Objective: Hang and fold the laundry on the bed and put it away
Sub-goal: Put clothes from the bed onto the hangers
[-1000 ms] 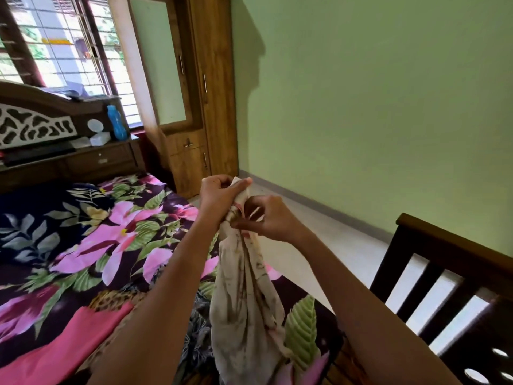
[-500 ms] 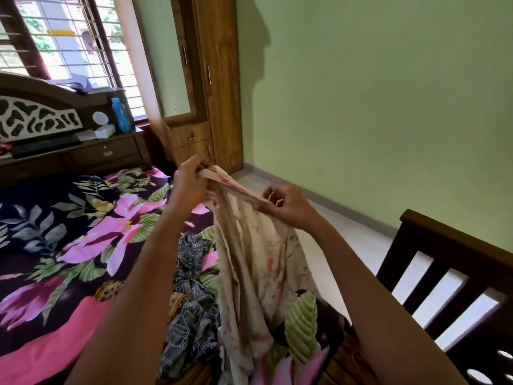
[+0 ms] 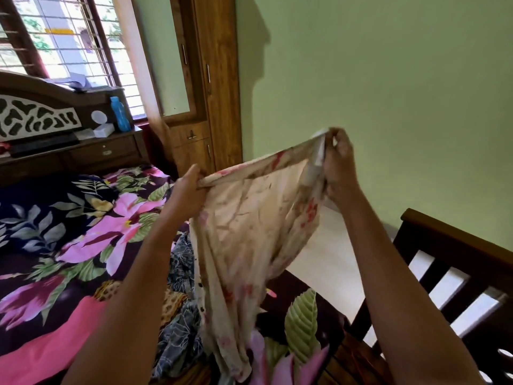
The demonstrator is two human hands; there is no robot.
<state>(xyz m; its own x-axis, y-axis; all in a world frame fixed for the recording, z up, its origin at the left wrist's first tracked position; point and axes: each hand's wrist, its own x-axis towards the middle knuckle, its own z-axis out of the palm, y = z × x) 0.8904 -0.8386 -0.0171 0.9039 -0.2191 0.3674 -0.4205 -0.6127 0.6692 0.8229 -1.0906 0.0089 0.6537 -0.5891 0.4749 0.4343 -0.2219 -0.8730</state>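
While pinched taut between left hand (image 3: 191, 191) and right hand (image 3: 337, 169), well apart: risk of cream red-flowered cloth garment (image 3: 255, 218) slipping from slack grip.

We hold the cream cloth garment with faint red flowers (image 3: 249, 218) spread by its top hem, pinched in our left hand (image 3: 188, 193) and our higher right hand (image 3: 337, 162). Its lower end trails onto the floral-sheeted bed (image 3: 83, 232), beside a crumpled grey leaf-print cloth (image 3: 180, 337) and a leopard-print piece (image 3: 170, 301).
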